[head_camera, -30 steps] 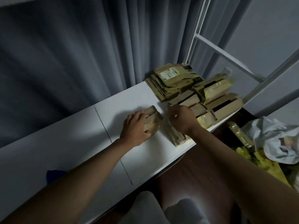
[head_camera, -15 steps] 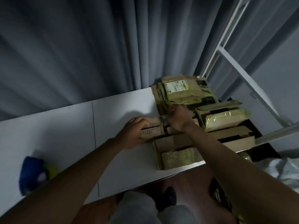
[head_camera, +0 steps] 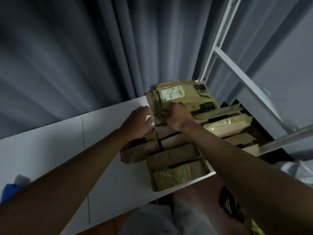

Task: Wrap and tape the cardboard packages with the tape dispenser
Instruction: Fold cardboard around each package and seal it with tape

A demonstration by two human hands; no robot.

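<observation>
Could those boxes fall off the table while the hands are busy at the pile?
Maybe. The front package lies right at the edge of the white table, so a bump from the right hand or its arm might knock it down. The stacked pile at the back looks uneven and could slide as the grip tugs there. The left hand hovers by it. The room is dim too.

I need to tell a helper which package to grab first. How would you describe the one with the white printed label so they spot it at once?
Start at the white table and follow it to its far right end by the grey curtain, where cardboard packages are piled. The labelled package lies on top of the farthest stack, just beyond the right hand. It alone shows a white printed label.
</observation>
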